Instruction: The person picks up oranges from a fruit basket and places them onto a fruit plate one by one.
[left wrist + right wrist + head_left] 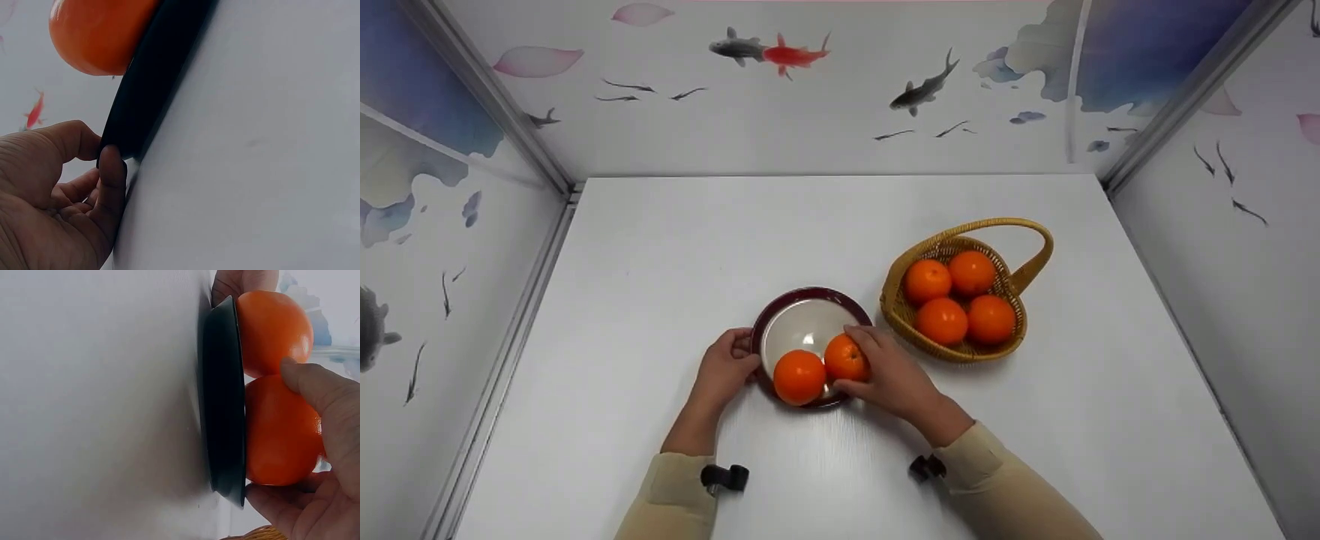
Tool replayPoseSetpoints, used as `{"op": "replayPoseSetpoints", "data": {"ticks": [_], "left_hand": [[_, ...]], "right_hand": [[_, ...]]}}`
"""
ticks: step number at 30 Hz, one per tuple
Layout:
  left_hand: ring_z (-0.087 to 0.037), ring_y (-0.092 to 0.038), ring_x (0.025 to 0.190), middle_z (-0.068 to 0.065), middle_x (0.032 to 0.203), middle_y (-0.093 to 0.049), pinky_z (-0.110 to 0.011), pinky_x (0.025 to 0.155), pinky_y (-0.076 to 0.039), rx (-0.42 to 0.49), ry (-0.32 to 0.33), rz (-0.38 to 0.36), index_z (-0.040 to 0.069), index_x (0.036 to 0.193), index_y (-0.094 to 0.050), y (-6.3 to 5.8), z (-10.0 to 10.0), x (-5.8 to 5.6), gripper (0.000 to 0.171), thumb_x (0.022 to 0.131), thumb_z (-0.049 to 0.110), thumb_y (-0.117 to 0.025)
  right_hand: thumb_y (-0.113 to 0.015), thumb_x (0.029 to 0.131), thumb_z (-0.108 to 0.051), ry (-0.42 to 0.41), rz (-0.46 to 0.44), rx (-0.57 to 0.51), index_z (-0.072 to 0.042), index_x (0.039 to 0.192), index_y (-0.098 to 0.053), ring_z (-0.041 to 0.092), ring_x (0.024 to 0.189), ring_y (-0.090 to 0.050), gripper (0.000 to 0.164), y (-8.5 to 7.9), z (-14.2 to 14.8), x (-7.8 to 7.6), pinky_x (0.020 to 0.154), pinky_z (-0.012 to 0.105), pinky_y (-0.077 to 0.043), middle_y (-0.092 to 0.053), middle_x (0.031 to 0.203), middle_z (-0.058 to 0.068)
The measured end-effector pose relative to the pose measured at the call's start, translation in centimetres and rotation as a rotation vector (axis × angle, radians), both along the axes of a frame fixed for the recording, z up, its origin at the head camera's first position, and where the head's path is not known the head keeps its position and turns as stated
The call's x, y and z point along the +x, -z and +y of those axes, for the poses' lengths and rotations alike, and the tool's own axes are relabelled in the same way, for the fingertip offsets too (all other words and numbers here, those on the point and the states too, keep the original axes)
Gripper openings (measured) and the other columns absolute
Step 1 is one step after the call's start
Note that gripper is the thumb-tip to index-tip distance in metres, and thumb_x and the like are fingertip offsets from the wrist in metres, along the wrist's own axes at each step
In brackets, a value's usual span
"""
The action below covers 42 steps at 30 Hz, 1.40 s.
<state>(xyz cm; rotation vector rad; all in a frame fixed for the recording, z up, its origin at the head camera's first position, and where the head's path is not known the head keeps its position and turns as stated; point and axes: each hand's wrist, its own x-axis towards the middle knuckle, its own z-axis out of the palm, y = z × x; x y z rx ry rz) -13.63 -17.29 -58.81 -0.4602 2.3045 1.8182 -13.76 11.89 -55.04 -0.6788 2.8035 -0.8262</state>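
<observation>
A round plate (799,319) with a cream middle and dark red rim lies on the table. My left hand (725,367) pinches its left edge; in the left wrist view the thumb and a finger meet at the dark rim (132,112). My right hand (898,381) holds an orange (846,358) at the plate's right side, thumb and fingers curled round it. Beside it a second orange (799,377) rests on the near part of the plate. In the right wrist view the held orange (281,433) sits against the plate, right next to the other orange (274,332).
To the right of the plate stands a wicker basket (894,289) with a tall arched handle (1039,262) and several oranges (943,321) inside. White printed panels (840,97) wall in the white table (675,240) at the back and both sides.
</observation>
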Motion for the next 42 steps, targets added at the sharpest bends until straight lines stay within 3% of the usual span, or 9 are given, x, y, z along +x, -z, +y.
{"op": "replayPoseSetpoints", "data": {"ticks": [12,22,32,42], "left_hand": [[-0.021,-0.061,0.094,-0.014,0.111,-0.066,-0.027,0.071,-0.057,-0.038,-0.004,0.005,0.006,0.136,-0.062,0.0,0.1,0.0,0.048,0.088,0.005,-0.067],[-0.021,-0.061,0.094,-0.014,0.112,-0.066,-0.026,0.071,-0.056,-0.055,-0.006,-0.015,0.006,0.138,-0.061,0.3,-0.3,0.7,0.05,0.088,0.007,-0.067],[-0.02,-0.061,0.092,-0.015,0.109,-0.065,-0.027,0.069,-0.058,-0.038,-0.002,-0.011,0.005,0.137,-0.061,0.2,-0.2,0.3,0.049,0.088,0.006,-0.067],[-0.021,-0.06,0.092,-0.014,0.109,-0.065,-0.027,0.069,-0.058,-0.033,-0.003,-0.006,0.005,0.137,-0.061,0.1,-0.1,-0.1,0.049,0.088,0.005,-0.067]], "right_hand": [[-0.078,0.084,-0.059,0.004,0.022,0.007,-0.024,0.161,-0.036,0.029,0.134,-0.055,0.094,0.1,0.1,0.3,0.112,0.049,-0.05,-0.045,0.156,0.009],[-0.079,0.086,-0.055,0.018,0.096,0.026,-0.018,0.158,-0.042,0.034,0.136,-0.055,0.09,-0.4,0.2,1.1,0.109,0.05,-0.052,-0.041,0.16,0.013],[-0.078,0.086,-0.055,0.007,0.196,0.037,-0.02,0.159,-0.04,0.032,0.139,-0.054,0.09,-2.6,1.3,0.5,0.111,0.05,-0.051,-0.045,0.158,0.012],[-0.078,0.087,-0.053,0.005,0.304,0.06,-0.016,0.158,-0.044,0.029,0.133,-0.057,0.087,-5.3,3.3,-0.9,0.1,0.046,-0.058,-0.05,0.153,0.011]]}}
